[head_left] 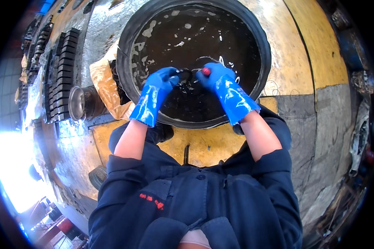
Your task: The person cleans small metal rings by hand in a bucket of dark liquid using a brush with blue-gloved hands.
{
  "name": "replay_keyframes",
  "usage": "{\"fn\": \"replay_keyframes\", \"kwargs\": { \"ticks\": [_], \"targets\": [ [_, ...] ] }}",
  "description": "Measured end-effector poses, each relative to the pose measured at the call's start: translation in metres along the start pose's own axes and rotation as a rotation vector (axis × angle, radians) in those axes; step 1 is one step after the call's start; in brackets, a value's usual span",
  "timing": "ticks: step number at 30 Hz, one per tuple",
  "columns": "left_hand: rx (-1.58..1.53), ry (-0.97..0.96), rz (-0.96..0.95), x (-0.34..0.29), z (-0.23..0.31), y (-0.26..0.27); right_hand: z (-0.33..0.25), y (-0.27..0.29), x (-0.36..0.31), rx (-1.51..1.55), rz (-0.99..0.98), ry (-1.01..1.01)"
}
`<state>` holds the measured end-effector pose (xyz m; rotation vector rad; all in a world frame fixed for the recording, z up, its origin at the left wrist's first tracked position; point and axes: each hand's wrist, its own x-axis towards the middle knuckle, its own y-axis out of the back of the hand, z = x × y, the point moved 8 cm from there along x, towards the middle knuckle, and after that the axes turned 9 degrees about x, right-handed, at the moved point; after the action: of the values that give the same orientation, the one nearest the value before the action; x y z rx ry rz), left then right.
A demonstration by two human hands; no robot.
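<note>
Both my hands wear long blue rubber gloves and are over a wide black round tub [124,70] of dark liquid [203,37]. My left hand [164,79] is closed around a small dark wet part [184,77], whose exact kind I cannot make out. In my right hand [216,76] is a tool with a red handle end [206,71], gripped in closed fingers close to the part. The tool's working end is lost against the dark liquid. Pale foam [147,31] floats along the tub's left side.
Left of the tub lie an open brown paper bag [104,81] with dark contents and a metal cylinder [81,103]. Farther left, black blocky parts [64,74] stand in rows. Worn yellow floor plates [286,54] surround the tub. Clutter [359,83] lines the right edge.
</note>
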<state>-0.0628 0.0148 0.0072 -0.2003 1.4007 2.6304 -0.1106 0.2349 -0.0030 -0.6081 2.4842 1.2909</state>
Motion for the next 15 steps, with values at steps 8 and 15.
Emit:
{"fn": "replay_keyframes", "kwargs": {
  "ticks": [8,15],
  "targets": [
    [-0.587,0.285,0.073,-0.008,-0.025,0.013,0.004,0.004,0.004,0.912,-0.082,-0.062],
    [-0.639,0.263,0.071,-0.010,-0.015,0.004,-0.015,-0.023,0.000,0.548,-0.029,0.138]
  ]
}}
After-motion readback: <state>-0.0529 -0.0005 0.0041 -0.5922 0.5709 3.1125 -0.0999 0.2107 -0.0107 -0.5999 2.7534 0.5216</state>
